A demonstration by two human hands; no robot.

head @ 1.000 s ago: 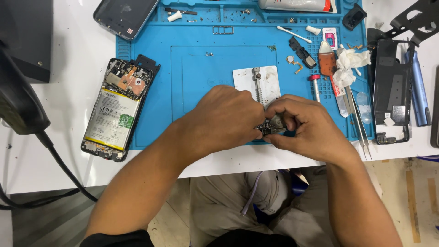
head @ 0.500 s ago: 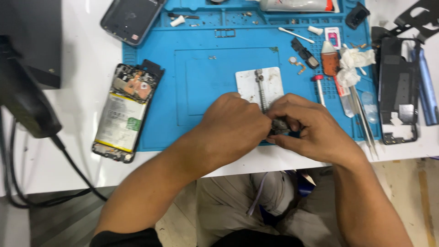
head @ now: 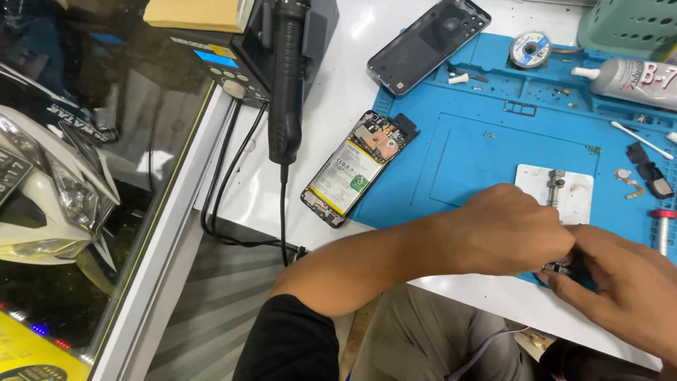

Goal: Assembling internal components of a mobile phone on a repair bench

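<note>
Two hands meet over a small dark part [head: 560, 267] at the near edge of the blue work mat [head: 479, 152], just in front of the white clamp plate [head: 575, 194]. The left hand [head: 511, 229] curls over the part from the left, and the right hand [head: 624, 282] pinches it from the right, both closed tight on it. Further left, an opened phone [head: 356, 169] with its battery exposed lies half on the mat, half on the white tabletop [head: 331, 92]. A dark phone back cover [head: 427, 42] lies beyond it.
</note>
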